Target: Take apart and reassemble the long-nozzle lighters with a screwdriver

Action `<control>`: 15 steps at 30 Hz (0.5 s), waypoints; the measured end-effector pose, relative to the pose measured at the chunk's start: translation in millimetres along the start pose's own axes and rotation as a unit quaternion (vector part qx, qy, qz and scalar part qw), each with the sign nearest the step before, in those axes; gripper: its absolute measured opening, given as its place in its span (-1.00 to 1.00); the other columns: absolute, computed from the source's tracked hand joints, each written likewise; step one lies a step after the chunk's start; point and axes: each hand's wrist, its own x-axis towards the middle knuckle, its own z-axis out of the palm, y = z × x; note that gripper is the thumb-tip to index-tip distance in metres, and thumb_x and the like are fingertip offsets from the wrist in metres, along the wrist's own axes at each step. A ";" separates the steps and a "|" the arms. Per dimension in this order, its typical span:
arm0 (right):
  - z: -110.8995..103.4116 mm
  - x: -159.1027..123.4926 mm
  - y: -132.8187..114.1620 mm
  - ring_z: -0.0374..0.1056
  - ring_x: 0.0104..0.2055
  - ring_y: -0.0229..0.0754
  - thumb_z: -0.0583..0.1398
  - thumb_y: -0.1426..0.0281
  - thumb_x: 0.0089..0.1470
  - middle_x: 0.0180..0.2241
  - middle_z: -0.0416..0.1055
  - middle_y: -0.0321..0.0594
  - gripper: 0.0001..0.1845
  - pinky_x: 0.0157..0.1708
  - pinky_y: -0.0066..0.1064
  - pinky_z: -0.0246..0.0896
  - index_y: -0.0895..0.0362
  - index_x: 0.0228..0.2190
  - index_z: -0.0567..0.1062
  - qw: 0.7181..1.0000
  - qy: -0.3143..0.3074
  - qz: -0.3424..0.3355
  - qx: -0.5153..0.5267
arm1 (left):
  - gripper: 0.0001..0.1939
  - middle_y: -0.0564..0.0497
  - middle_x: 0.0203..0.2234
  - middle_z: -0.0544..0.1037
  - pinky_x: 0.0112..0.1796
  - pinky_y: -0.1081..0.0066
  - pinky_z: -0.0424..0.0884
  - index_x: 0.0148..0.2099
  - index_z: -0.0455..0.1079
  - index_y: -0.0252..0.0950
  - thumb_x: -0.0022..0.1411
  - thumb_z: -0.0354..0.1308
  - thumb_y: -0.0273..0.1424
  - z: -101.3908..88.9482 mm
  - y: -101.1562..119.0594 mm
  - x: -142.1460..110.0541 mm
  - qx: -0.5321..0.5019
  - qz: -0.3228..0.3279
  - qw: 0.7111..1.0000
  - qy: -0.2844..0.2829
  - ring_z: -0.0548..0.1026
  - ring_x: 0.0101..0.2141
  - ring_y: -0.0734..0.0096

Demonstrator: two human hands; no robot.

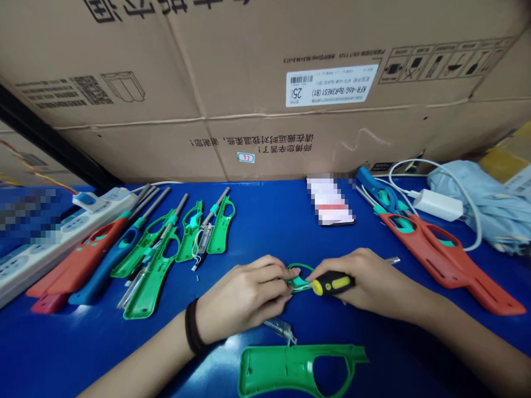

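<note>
1. Green plastic casing piece (299, 283) at the middle of the blue surface (265, 221), largely covered by fingers.
2. Left hand (244, 290) clamped on that piece; right hand (373, 282) wrapped around a black-and-yellow screwdriver (334, 283), fingertips beside the piece — the two hands nearly together.
3. At the near edge, a green half-shell (269, 367); between it and the left hand, a clear tank (280, 328), partly hidden.
4. Toward the left edge, opened green lighters (143, 298) and a blue lighter (93, 276) — then a white power strip (74, 229).
5. Toward the right edge, orange lighters (431, 256); near the far edge, a phone (332, 202).
</note>
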 end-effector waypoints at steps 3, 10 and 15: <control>1.0 3.0 -0.7 0.36 -0.54 -0.30 0.18 0.37 0.04 -0.54 0.50 -0.40 -0.81 -0.50 -0.53 0.10 -0.04 -0.27 0.55 0.998 0.022 0.047 0.032 | -0.83 -0.06 -0.22 0.55 -0.15 0.37 0.49 -0.23 0.46 -0.36 0.32 0.03 -0.46 1.3 -1.5 -0.9 0.011 0.009 1.000 0.002 0.42 -0.14 0.32; 6.7 10.4 -6.4 0.30 -0.61 -0.30 0.20 0.14 0.02 -0.70 0.38 -0.39 -0.72 -0.57 -0.51 0.01 0.06 -0.56 0.45 0.989 0.021 0.143 0.038 | -0.84 -0.04 -0.17 0.56 -0.14 0.34 0.50 -0.19 0.46 -0.35 0.31 0.04 -0.47 1.9 -1.0 -0.8 0.002 0.016 1.000 0.003 0.41 -0.08 0.26; 3.0 13.1 -13.6 0.33 -0.60 -0.29 0.22 0.15 -0.02 -0.72 0.38 -0.42 -0.72 -0.58 -0.51 -0.01 0.05 -0.59 0.41 0.983 -0.001 0.178 0.051 | -0.82 -0.01 -0.18 0.58 -0.20 0.42 0.52 -0.24 0.44 -0.35 0.33 0.01 -0.46 1.1 2.8 -1.7 0.038 0.010 0.999 -0.014 0.43 -0.04 0.27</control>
